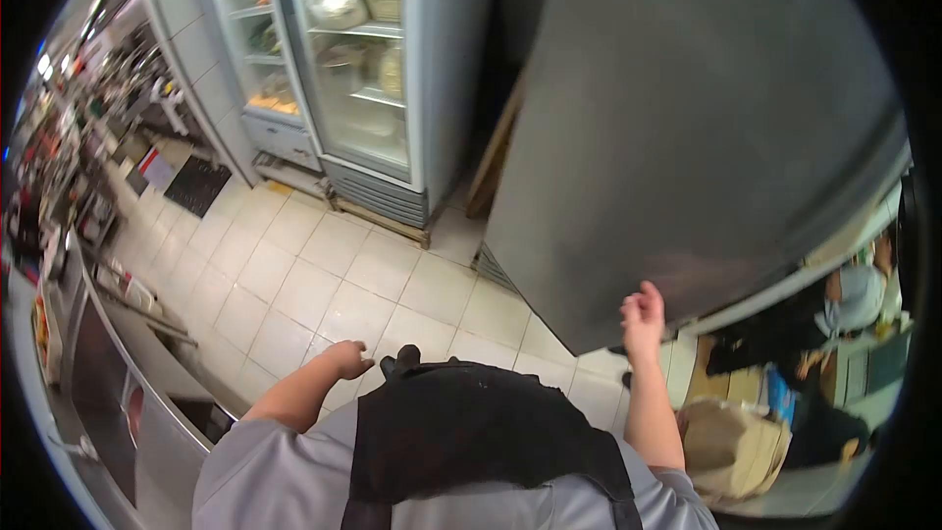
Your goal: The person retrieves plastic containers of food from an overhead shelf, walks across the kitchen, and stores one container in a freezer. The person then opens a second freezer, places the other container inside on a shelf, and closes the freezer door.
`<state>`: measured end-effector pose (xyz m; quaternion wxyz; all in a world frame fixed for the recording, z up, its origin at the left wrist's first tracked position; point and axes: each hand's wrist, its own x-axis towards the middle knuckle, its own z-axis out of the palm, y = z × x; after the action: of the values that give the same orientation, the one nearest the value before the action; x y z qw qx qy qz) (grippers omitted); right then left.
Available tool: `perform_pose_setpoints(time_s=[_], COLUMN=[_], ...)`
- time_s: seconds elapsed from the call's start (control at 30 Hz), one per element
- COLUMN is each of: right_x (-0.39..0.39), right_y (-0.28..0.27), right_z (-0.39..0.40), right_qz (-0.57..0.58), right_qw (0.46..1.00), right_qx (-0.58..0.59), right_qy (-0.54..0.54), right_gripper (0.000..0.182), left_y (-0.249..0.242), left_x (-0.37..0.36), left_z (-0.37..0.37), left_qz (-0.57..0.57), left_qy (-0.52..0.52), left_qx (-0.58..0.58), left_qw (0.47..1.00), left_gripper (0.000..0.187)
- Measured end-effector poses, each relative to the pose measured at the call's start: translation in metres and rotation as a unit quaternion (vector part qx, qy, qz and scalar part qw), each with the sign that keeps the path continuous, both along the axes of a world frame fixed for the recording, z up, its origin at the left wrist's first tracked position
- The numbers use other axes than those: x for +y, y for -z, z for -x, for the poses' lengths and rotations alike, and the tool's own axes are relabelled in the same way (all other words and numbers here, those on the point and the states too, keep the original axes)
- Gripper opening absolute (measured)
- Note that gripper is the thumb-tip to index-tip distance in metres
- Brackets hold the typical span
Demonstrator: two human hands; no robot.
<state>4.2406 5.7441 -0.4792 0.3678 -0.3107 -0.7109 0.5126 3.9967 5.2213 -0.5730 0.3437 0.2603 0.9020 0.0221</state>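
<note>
My left hand (348,360) hangs beside my black apron (471,422), above the floor tiles. It holds nothing, and its fingers are loosely apart. In front of me on the right, my right hand (644,311) is raised, fingers slightly bent and nothing between them. It overlaps the lower edge of a large grey metal cabinet side (687,128), the nearest thing to it. The tip of a black shoe (407,355) shows past the apron.
Glass-door refrigerators (368,59) with food on shelves stand ahead. A steel counter (128,412) runs along my left, and a black mat (196,186) lies beyond it. On the right are a beige sack (731,447) and people, one in a grey shirt (852,299). Pale tiles (343,309) cover the floor.
</note>
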Motion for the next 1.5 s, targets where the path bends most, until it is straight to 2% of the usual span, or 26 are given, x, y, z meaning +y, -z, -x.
perform_pose_setpoints(time_s=[0.03, 0.1, 0.23, 0.3, 0.37, 0.4, 0.43, 0.47, 0.53, 0.57, 0.6, 0.67, 0.77, 0.83, 0.9, 1.0, 1.07, 1.13, 1.17, 1.2, 1.23, 1.3, 1.37, 1.43, 1.47, 1.5], right_x=[0.012, 0.017, 0.054, 0.096, 0.093, 0.109, 0.094, 0.122, 0.113, 0.102, 0.122, 0.107, 0.102, 0.098, 0.093, 0.043, 0.001, -0.05, -0.081, -0.109, -0.134, -0.179, -0.243, -0.296, -0.32, -0.343], right_y=[-0.018, -0.06, -0.06, -0.037, -0.05, -0.041, -0.058, -0.044, -0.055, -0.06, -0.045, -0.044, -0.039, -0.002, 0.044, 0.114, 0.158, 0.182, 0.186, 0.19, 0.19, 0.208, 0.178, 0.163, 0.153, 0.15], right_z=[0.02, 0.056, 0.12, 0.144, 0.173, 0.187, 0.202, 0.211, 0.234, 0.243, 0.241, 0.25, 0.256, 0.258, 0.265, 0.328, 0.409, 0.512, 0.566, 0.62, 0.672, 0.77, 0.839, 0.901, 0.926, 0.947], right_qz=[-0.023, 0.025, 0.038, 0.027, 0.034, -0.006, 0.018, 0.002, 0.016, -0.011, -0.028, -0.027, -0.09, 0.053, 0.174, 0.224, 0.182, 0.118, 0.092, 0.072, 0.053, 0.051, -0.061, -0.139, -0.182, -0.207], right_qw=[0.999, 0.998, 0.984, 0.978, 0.968, 0.965, 0.967, 0.964, 0.93, 0.908, 0.902, 0.893, 0.833, 0.834, 0.809, 0.756, 0.719, 0.683, 0.664, 0.646, 0.631, 0.583, 0.559, 0.48, 0.441, 0.434], right_qx=[0.006, -0.017, -0.039, -0.017, -0.026, -0.019, -0.025, -0.009, -0.005, -0.054, -0.078, -0.064, -0.242, -0.326, -0.421, -0.609, -0.651, -0.621, -0.599, -0.577, -0.558, -0.526, -0.558, -0.569, -0.572, -0.549], right_qy=[0.023, 0.06, 0.171, 0.207, 0.248, 0.262, 0.255, 0.267, 0.368, 0.416, 0.423, 0.445, 0.489, 0.441, 0.371, 0.089, -0.16, -0.365, -0.439, -0.494, -0.536, -0.617, -0.61, -0.653, -0.667, -0.684], right_gripper=[0.043, 0.04, 0.042, 0.048, 0.055, 0.058, 0.058, 0.058, 0.056, 0.055, 0.055, 0.058, 0.054, 0.043, 0.036, 0.031, 0.029, 0.027, 0.027, 0.026, 0.026, 0.026, 0.029, 0.03, 0.03, 0.031], left_y=[0.012, 0.032, 0.075, 0.095, 0.109, 0.111, 0.11, 0.105, 0.088, 0.074, 0.066, 0.069, 0.065, 0.063, 0.065, 0.076, 0.073, 0.049, 0.075, 0.06, 0.05, 0.037, 0.018, -0.013, -0.003, 0.005], left_x=[-0.02, -0.056, -0.117, -0.145, -0.174, -0.188, -0.203, -0.215, -0.236, -0.244, -0.253, -0.267, -0.276, -0.275, -0.275, -0.281, -0.278, -0.28, -0.295, -0.304, -0.311, -0.32, -0.328, -0.312, -0.32, -0.318], left_z=[0.002, 0.003, 0.002, 0.014, 0.021, 0.029, 0.041, 0.053, 0.077, 0.089, 0.097, 0.11, 0.131, 0.142, 0.15, 0.153, 0.163, 0.158, 0.141, 0.147, 0.156, 0.168, 0.188, 0.226, 0.234, 0.241], left_qz=[0.009, 0.018, 0.024, 0.029, 0.037, 0.031, 0.024, 0.018, -0.007, -0.026, -0.043, -0.056, -0.048, -0.037, -0.028, -0.029, -0.025, -0.006, -0.031, 0.008, 0.044, 0.086, 0.055, 0.019, -0.014, -0.012], left_qy=[-0.033, -0.101, -0.211, -0.252, -0.288, -0.318, -0.351, -0.383, -0.448, -0.48, -0.511, -0.557, -0.567, -0.57, -0.586, -0.617, -0.64, -0.679, -0.684, -0.636, -0.584, -0.623, -0.717, -0.798, -0.809, -0.802], left_qx=[-0.005, -0.027, -0.084, -0.102, -0.12, -0.111, -0.104, -0.097, -0.074, -0.057, -0.039, -0.014, -0.008, -0.013, -0.02, -0.04, -0.054, -0.067, -0.045, -0.081, -0.122, -0.08, 0.04, 0.098, 0.073, 0.092], left_qw=[0.999, 0.994, 0.974, 0.962, 0.949, 0.941, 0.93, 0.918, 0.891, 0.875, 0.858, 0.829, 0.823, 0.821, 0.81, 0.785, 0.766, 0.731, 0.727, 0.767, 0.801, 0.773, 0.694, 0.594, 0.583, 0.59], left_gripper=[0.06, 0.06, 0.06, 0.06, 0.06, 0.059, 0.059, 0.058, 0.057, 0.056, 0.055, 0.054, 0.053, 0.053, 0.052, 0.052, 0.051, 0.049, 0.049, 0.049, 0.05, 0.053, 0.049, 0.049, 0.049, 0.048])
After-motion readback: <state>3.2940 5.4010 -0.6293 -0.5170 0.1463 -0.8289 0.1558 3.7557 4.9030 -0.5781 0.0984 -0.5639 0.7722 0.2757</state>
